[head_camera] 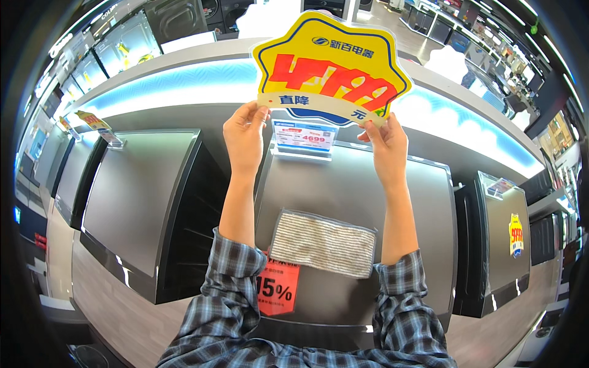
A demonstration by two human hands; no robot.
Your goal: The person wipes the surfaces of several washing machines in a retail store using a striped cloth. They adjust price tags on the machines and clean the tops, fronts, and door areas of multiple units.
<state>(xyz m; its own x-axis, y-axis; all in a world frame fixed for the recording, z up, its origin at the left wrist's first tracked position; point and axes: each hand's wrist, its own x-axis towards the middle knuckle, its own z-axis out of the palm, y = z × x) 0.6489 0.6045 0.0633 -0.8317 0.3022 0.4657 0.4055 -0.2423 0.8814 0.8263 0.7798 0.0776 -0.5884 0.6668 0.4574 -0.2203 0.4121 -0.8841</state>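
Observation:
My left hand [246, 133] pinches the lower left corner of a yellow star-shaped price sign [338, 43] with a blue border. The sign's lower right corner is between the thumb and fingers of my right hand [385, 145]. It is held up with its printed face towards me, above the back edge of a grey-topped appliance [331, 188]. Behind my hands, a printed price card [303, 138] stands in a clear acrylic holder on that top. A folded striped cloth [324, 244] lies between my forearms. Partly under the cloth and my left sleeve is a red printed tag [280, 287].
Similar appliances stand to the left [138, 184] and right [504, 230], the right one bearing a yellow sticker [516, 234]. A lit display ledge [184, 87] curves behind the row. Small sign holders [110, 138] stand on the left units. Wood-look flooring [119, 294] shows below.

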